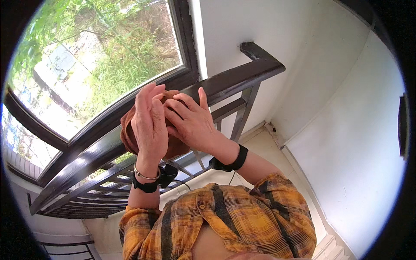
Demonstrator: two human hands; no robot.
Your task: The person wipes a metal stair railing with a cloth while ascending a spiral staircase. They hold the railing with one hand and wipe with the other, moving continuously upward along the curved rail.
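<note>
A crumpled brown cloth (177,148) lies over the dark handrail (227,79) in front of me. Across its left part my left hand (149,126) is raised, fingers close together and thumb alongside them. Whether those fingers pinch any cloth is hidden. From the right, my right hand (191,120) bends its fingers over the cloth and grips it, with the little finger sticking up. The two hands almost meet at the top of the bundle. A metal bangle (145,174) and a black strap (146,187) circle my left wrist; another black strap (240,157) is on the right.
Beyond the rail stands a dark-framed window (188,39), with greenery outside. Railing bars (242,113) run below the handrail, which bends into the white wall (234,22). Tiled floor (260,152) lies under it, and steps (328,247) are at lower right.
</note>
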